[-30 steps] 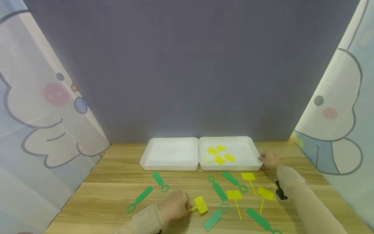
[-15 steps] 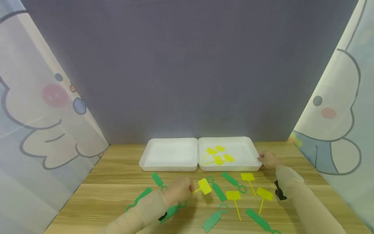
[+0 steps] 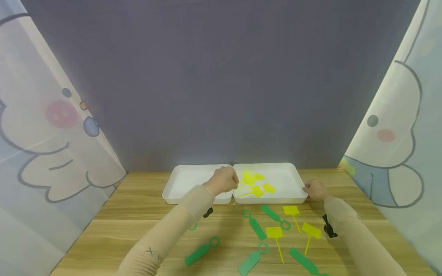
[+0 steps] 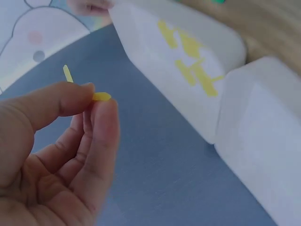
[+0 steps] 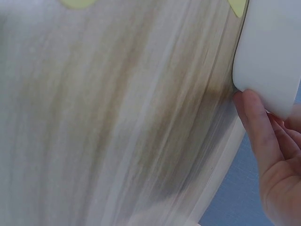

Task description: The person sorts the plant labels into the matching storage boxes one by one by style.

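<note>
My left hand (image 3: 223,180) is above the inner edges of the two trays, pinching a yellow T-shaped plant label (image 3: 248,177) between thumb and forefinger. In the left wrist view only small ends of this label (image 4: 101,96) show at the fingertips. Below it, the right white tray (image 3: 284,184) has several yellow labels (image 3: 268,188) lying in its left half. My right hand (image 3: 315,189) grips that tray's right edge. In the right wrist view, the fingers (image 5: 261,125) touch the outer wall and the thumb is at the rim.
The left white tray (image 3: 184,182) stands beside the right one, partly behind my left hand. In front lie several green ring-ended tags (image 3: 257,229) and yellow labels (image 3: 274,232) on the wooden table (image 3: 114,230). A dark grey panel (image 3: 221,96) rises behind the trays.
My left hand has lifted the yellow label from the table and carried it forward and right to above the trays. My right hand has stayed at the tray's edge.
</note>
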The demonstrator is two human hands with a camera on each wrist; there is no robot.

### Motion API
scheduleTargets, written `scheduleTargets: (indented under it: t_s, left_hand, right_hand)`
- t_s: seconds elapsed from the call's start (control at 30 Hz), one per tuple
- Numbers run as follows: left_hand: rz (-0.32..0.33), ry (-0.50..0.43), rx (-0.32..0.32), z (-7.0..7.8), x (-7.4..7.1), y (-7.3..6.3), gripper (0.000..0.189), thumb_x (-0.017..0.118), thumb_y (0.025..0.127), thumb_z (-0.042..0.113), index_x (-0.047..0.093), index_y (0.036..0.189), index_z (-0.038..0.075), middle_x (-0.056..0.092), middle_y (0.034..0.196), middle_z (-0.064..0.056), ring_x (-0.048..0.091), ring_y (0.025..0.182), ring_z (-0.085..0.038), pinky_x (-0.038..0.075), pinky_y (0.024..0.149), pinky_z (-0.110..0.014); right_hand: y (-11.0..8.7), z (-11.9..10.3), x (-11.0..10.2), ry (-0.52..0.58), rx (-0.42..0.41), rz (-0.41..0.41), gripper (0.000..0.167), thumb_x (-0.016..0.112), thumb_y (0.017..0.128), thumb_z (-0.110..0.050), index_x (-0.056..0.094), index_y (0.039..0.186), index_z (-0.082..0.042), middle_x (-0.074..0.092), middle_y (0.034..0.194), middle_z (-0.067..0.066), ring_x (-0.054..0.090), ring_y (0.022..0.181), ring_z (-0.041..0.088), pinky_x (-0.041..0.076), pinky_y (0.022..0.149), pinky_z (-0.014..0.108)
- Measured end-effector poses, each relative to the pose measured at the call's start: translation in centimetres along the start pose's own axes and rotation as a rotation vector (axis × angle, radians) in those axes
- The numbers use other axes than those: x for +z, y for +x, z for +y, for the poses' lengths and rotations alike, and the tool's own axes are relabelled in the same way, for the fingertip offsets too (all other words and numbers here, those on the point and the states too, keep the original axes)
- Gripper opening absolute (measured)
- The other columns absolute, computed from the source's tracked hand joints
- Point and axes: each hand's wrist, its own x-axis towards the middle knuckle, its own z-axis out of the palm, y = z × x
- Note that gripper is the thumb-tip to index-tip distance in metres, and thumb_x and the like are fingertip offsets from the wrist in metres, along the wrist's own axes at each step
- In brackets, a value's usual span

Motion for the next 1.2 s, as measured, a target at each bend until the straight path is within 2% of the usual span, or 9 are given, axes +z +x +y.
scheduleTargets:
  t_s: [0.17,0.37,0.47,0.63,0.93,0.97,1.03,1.1,1.2]
  left_hand:
    - [-0.02,-0.007,-0.005,1.1,-0.8,2.5,0.018,0.062,0.08,0.001,0.07,0.096,0.0,0.065,0.111,-0.013,0.059,0.101,-0.03,0.037,0.101,-0.052]
    - [-0.035,0.07,-0.004,2.3,-0.3,5.3,0.02,0.062,0.083,0.006,0.07,0.101,0.006,0.066,0.111,-0.006,0.059,0.106,-0.025,0.048,0.091,-0.036]
    - [-0.06,0.096,0.024,2.8,0.6,6.5,0.021,0.062,0.084,0.006,0.069,0.103,0.006,0.066,0.111,-0.005,0.059,0.107,-0.023,0.049,0.089,-0.032]
    - [-0.089,0.104,0.044,3.3,2.6,7.9,0.02,0.061,0.084,0.006,0.069,0.101,0.006,0.067,0.108,-0.004,0.058,0.107,-0.023,0.046,0.094,-0.036]
    - [-0.12,0.093,-0.045,3.7,6.4,9.3,0.016,0.063,0.083,0.007,0.07,0.098,0.009,0.067,0.107,0.0,0.059,0.108,-0.019,0.048,0.092,-0.029]
    - [-0.113,0.1,-0.052,3.8,6.8,9.4,0.017,0.062,0.083,0.006,0.07,0.097,0.01,0.068,0.107,0.001,0.06,0.106,-0.018,0.049,0.091,-0.029]
    - [-0.118,0.095,-0.065,3.6,7.7,9.7,0.01,0.059,0.083,0.004,0.068,0.083,0.008,0.068,0.088,0.002,0.062,0.08,-0.011,0.052,0.073,-0.022]
    - [-0.122,0.104,-0.084,3.4,8.6,10.0,0.015,0.056,0.084,0.004,0.061,0.071,0.009,0.061,0.071,0.004,0.052,0.057,-0.006,0.045,0.054,-0.017]
    - [-0.142,0.108,-0.121,3.2,9.7,10.4,0.02,0.055,0.083,0.003,0.054,0.065,0.008,0.054,0.064,0.001,0.03,0.043,-0.009,0.032,0.044,-0.019]
  right_hand:
    - [0.0,0.1,0.1,0.021,0.01,-0.002,0.029,0.045,0.089,0.0,0.052,0.108,0.021,0.059,0.095,0.032,0.063,0.072,0.021,0.055,0.061,0.03]
    - [0.1,0.0,0.1,0.019,0.01,0.001,0.03,0.045,0.089,0.0,0.052,0.108,0.021,0.059,0.097,0.032,0.063,0.071,0.021,0.055,0.06,0.029]
    - [0.0,-0.1,0.2,0.023,0.012,0.008,0.028,0.046,0.089,0.0,0.053,0.107,0.021,0.06,0.095,0.032,0.063,0.07,0.021,0.055,0.06,0.029]
    - [0.0,-0.1,0.3,0.045,0.008,0.016,0.026,0.045,0.089,0.002,0.053,0.104,0.022,0.06,0.092,0.031,0.063,0.071,0.022,0.055,0.06,0.03]
    - [-0.1,-0.3,0.2,0.014,-0.004,0.031,0.026,0.045,0.088,0.001,0.055,0.103,0.021,0.061,0.089,0.029,0.063,0.067,0.019,0.055,0.059,0.029]
    - [-0.1,-0.3,0.2,0.01,-0.004,0.035,0.026,0.046,0.088,0.0,0.055,0.103,0.02,0.062,0.089,0.029,0.063,0.067,0.019,0.055,0.058,0.029]
    - [-0.1,-0.3,0.2,0.008,-0.002,0.039,0.025,0.046,0.088,0.0,0.056,0.102,0.019,0.062,0.088,0.028,0.062,0.065,0.018,0.054,0.058,0.029]
    - [-0.2,-0.3,0.3,0.007,-0.002,0.037,0.024,0.047,0.088,0.001,0.056,0.101,0.019,0.062,0.087,0.027,0.062,0.064,0.018,0.054,0.058,0.028]
    - [-0.3,-0.4,0.4,0.024,0.0,0.03,0.025,0.047,0.088,0.002,0.055,0.102,0.02,0.062,0.087,0.027,0.062,0.065,0.018,0.054,0.058,0.028]
